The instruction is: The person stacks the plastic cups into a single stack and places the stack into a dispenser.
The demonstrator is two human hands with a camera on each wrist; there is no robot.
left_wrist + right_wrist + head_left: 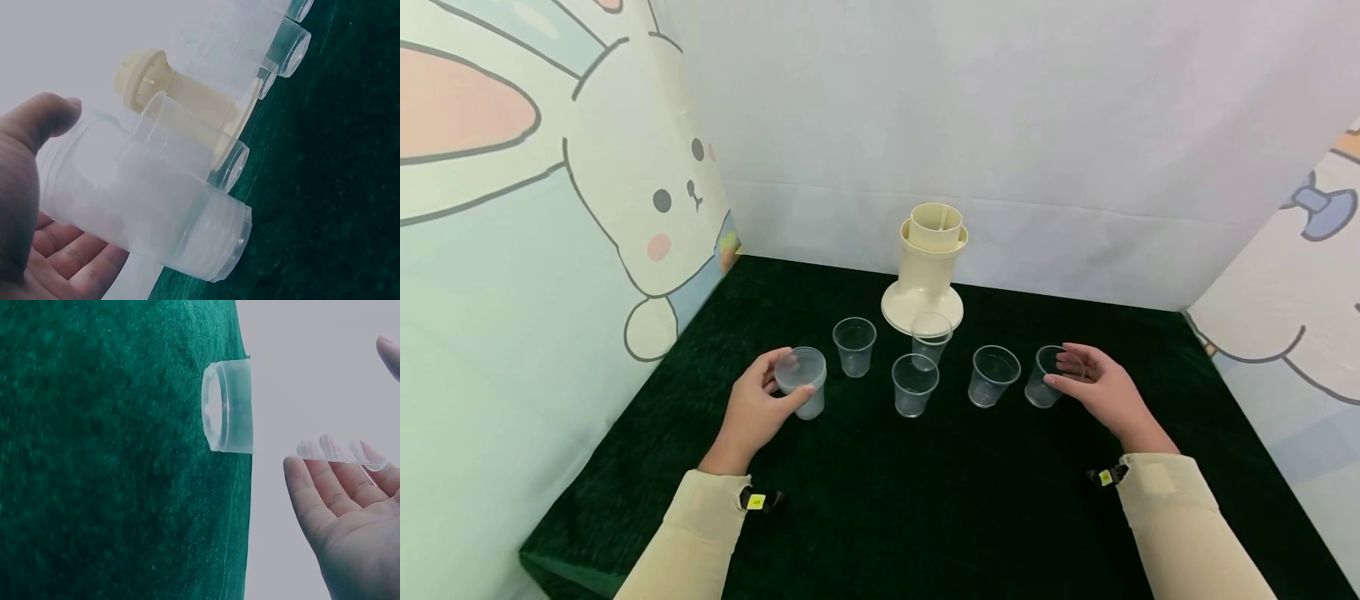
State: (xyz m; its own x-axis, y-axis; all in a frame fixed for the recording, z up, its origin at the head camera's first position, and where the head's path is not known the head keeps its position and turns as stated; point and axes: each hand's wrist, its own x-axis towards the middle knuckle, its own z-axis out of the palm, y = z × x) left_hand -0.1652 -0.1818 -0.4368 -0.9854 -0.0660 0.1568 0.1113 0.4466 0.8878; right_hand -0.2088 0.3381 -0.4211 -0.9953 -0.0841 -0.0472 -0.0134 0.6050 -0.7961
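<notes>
My left hand (pixel 762 404) holds a nested stack of clear plastic cups (pixel 809 402) at the left, thumb on the near side and fingers behind. In the left wrist view, the stack's layered rims (pixel 59 150) lie between thumb and fingers. My right hand (pixel 1101 385) is round a single clear plastic cup (pixel 1041 390) at the right end of the group; its thumb overlaps the near side and its fingers show through the far wall. Both the stack and this cup are upright.
Between the hands stand several single clear cups (pixel 915 398) on the dark green cloth-covered table (pixel 925 517). Behind them is a cream cylindrical holder (pixel 922 279) with a round base. A white sheet (pixel 1000 117) hangs at the back, and printed cartoon panels (pixel 587 308) flank the table.
</notes>
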